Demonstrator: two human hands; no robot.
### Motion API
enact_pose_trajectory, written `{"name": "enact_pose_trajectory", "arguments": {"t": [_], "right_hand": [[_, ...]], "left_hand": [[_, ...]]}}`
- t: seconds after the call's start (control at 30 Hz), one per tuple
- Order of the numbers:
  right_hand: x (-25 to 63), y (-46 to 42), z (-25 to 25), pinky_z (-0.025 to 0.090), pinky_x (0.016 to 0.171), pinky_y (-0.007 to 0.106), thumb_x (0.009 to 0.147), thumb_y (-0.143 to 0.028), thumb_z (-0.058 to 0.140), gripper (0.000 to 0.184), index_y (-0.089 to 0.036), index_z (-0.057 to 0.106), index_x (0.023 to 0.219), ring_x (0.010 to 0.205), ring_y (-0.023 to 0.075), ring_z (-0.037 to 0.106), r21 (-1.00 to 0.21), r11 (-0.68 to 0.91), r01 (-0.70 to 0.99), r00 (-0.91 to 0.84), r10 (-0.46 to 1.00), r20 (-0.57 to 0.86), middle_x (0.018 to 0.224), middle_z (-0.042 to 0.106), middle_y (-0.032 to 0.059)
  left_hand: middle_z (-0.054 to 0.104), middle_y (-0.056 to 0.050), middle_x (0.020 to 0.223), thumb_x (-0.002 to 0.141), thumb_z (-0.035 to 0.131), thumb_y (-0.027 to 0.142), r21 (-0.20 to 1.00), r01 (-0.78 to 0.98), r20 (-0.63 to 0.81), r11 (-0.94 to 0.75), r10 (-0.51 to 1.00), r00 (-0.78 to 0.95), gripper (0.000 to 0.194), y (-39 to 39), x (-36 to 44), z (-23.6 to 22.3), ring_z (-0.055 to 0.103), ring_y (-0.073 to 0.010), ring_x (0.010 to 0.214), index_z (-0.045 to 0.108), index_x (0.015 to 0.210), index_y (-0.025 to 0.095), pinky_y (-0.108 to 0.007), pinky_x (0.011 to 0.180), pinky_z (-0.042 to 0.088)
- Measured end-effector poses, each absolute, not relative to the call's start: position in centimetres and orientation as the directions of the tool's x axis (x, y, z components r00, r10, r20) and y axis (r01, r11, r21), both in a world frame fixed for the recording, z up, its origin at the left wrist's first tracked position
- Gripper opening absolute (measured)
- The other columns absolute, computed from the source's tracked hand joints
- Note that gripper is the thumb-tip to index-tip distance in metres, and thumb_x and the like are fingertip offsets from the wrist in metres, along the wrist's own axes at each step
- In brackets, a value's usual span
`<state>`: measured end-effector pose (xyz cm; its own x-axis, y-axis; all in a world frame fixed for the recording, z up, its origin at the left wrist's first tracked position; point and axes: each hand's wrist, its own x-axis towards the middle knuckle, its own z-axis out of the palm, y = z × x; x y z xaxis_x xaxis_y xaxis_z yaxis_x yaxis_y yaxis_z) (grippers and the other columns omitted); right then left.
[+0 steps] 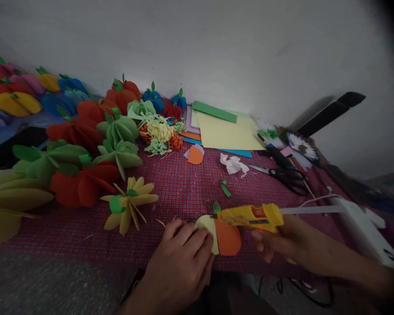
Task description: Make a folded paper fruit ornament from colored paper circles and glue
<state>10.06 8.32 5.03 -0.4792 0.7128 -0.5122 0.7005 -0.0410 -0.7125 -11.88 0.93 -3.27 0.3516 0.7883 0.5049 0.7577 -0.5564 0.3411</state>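
Note:
My right hand [282,240] is closed around the handle of a yellow hot glue gun [249,215], with a clear glue stick [310,210] poking out of its back. The gun's nozzle points left, at the top of a paper shape with a pale yellow part [212,225] and an orange part [228,238]. Whether it touches the paper I cannot tell. A small green paper leaf [216,207] lies just above the nozzle. From the left, my left hand [185,253] grips the pale yellow part, fingers curled over its edge and fingertips partly hidden.
Folded paper pumpkins [82,179] crowd the left side. Shredded paper [160,131] lies mid-back, beside coloured sheets [230,131]. Black-handled scissors [287,175], crumpled tissue [233,164], a green strip [226,188] and a white power strip [369,232] are on the cloth. A wall [216,52] stands behind.

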Motion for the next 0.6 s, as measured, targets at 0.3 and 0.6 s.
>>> {"name": "enact_pose_trajectory", "arguments": {"t": [0.3, 0.6], "right_hand": [[10.05, 8.43, 5.48, 0.051, 0.057, 0.025, 0.08, -0.051, 0.05, 0.036, -0.016, 0.057, 0.075, 0.059, 0.0126, 0.06, -0.681, -0.099, 0.726, -0.435, 0.701, -0.566, 0.068, 0.06, 0.0019], [10.15, 8.47, 5.24, 0.051, 0.059, 0.024, 0.082, -0.047, 0.051, 0.031, -0.016, 0.056, 0.077, 0.061, 0.0125, 0.06, -0.692, -0.085, 0.717, -0.461, 0.687, -0.562, 0.069, 0.06, 0.0011]], "left_hand": [[0.066, 0.0, 0.094, 0.082, 0.053, 0.026, 0.336, 0.759, 0.514, -0.557, 0.784, 0.348, 0.021, 0.96, -11.87, -3.26, 0.053, -0.0187, 0.086, 0.06, 0.1, 0.019, -0.041, 0.084, 0.029], [0.066, -0.001, 0.093, 0.082, 0.052, 0.025, 0.345, 0.759, 0.513, -0.553, 0.788, 0.341, 0.02, 0.99, -11.83, -3.05, 0.053, -0.0184, 0.085, 0.061, 0.099, 0.018, -0.04, 0.083, 0.029]]}}
